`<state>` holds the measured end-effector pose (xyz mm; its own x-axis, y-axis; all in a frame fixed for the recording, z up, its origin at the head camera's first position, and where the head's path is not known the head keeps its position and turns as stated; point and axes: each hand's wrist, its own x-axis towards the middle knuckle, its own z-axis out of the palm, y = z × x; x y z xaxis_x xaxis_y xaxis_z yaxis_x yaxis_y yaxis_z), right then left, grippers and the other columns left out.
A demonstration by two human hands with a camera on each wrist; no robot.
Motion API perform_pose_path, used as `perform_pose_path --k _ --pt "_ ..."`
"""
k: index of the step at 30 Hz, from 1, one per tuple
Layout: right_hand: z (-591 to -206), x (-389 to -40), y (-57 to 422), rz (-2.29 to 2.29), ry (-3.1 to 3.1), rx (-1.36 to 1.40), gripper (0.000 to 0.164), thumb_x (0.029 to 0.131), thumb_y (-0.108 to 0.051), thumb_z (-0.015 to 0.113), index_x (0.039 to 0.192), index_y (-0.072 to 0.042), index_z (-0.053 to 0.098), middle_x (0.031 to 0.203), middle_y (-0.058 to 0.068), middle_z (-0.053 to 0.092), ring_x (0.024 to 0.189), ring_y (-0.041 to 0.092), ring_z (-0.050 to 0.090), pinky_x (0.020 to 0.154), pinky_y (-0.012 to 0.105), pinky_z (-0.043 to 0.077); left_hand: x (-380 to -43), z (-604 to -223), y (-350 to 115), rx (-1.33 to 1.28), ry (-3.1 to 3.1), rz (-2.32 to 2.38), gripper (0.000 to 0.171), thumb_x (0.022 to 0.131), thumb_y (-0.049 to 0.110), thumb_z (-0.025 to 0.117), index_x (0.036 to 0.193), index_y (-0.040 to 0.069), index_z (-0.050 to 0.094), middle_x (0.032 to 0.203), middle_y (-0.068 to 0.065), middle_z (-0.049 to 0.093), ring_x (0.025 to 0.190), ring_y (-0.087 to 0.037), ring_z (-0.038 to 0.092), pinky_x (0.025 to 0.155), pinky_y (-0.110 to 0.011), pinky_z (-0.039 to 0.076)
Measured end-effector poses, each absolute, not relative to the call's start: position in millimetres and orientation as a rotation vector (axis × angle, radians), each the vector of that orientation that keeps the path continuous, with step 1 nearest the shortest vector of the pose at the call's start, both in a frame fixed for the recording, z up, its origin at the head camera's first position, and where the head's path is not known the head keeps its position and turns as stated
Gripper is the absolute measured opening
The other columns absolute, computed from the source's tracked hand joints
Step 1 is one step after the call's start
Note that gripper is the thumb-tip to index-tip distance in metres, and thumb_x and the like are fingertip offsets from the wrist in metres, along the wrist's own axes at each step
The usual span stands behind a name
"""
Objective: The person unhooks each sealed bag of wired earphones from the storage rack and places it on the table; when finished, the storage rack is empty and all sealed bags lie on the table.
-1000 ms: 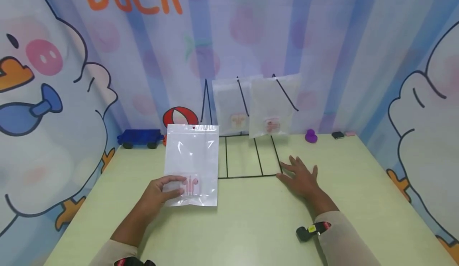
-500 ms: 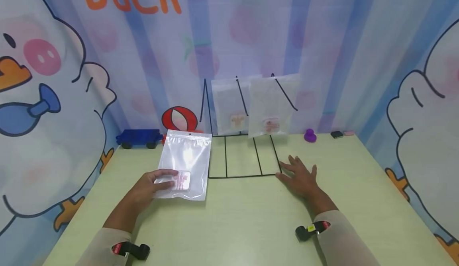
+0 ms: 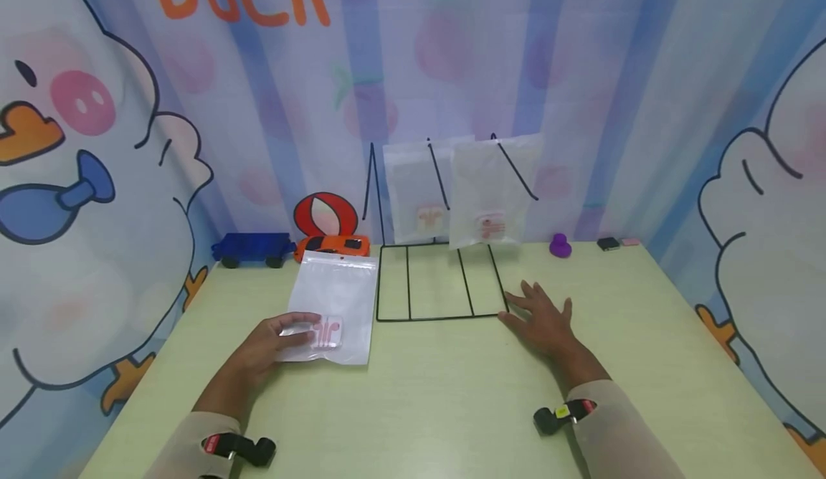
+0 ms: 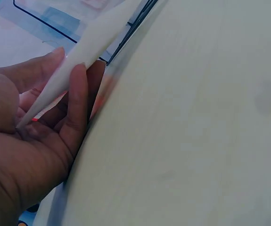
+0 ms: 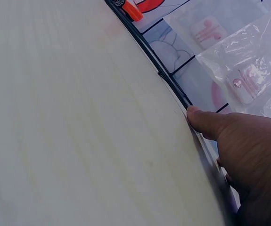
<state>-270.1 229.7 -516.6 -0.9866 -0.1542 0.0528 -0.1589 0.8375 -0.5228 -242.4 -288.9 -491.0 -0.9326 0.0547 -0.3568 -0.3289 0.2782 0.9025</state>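
Note:
Between thumb and fingers my left hand pinches a white zip bag by its lower left part. A small clear case with pink earphones shows through its front. In the left wrist view the bag appears nearly edge-on, with fingers behind it. My right hand, fingers spread, rests at the front right corner of a black wire rack. Its thumb touches the rack's front bar in the right wrist view. Two similar bags, a left one and a right one, hang on the rack's hooks.
Along the back edge of the table stand a blue toy truck and an orange toy car, both left of the rack. To its right are a purple toy duck, a small black block and a pink one.
The bag in my left hand has come down from a more upright pose and shifted left, uncovering the orange car and the rack's left side. My right hand stays at the rack's corner.

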Motion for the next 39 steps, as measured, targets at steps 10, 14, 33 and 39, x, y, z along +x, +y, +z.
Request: perform_pose_path --k 10,14,33,39 --pt "-516.1 -270.2 230.4 0.869 -2.998 0.259 0.061 0.11 -0.05 0.059 0.16 -0.015 0.055 0.179 0.022 0.027 0.169 0.048 0.014 0.123 0.087 -0.011 -243.6 -495.7 -286.7 -0.248 2.265 1.653 0.042 0.1 0.023 0.08 0.142 0.018 0.074 0.18 -0.019 0.027 0.165 -0.047 0.019 0.134 -0.074 0.013" --pt "-521.2 -271.5 231.0 0.871 -3.009 0.242 0.062 0.11 -0.051 0.058 0.161 -0.016 0.054 0.179 0.021 0.026 0.17 0.047 0.013 0.124 0.086 -0.013 -241.7 -494.4 -284.8 -0.259 2.314 1.58 0.043 0.1 0.026 0.081 0.142 0.02 0.074 0.176 -0.02 0.035 0.156 -0.044 0.033 0.13 -0.065 0.032" --pt "-516.5 -271.6 228.2 0.841 -3.011 0.255 0.061 0.11 -0.05 0.057 0.161 -0.016 0.054 0.179 0.021 0.027 0.17 0.047 0.013 0.124 0.087 -0.01 -229.1 -477.5 -275.9 -0.004 2.8 0.885 0.069 0.1 0.036 0.079 0.16 0.012 0.055 0.169 -0.029 0.044 0.157 -0.056 0.036 0.125 -0.077 0.034" --pt "-515.2 -272.1 229.4 0.839 -3.017 0.239 0.062 0.11 -0.051 0.058 0.161 -0.016 0.055 0.179 0.021 0.027 0.17 0.047 0.013 0.124 0.087 -0.01 -225.4 -476.7 -270.6 0.068 2.897 0.657 0.071 0.098 0.037 0.08 0.158 0.006 0.056 0.158 -0.033 0.051 0.146 -0.056 0.044 0.119 -0.076 0.042"
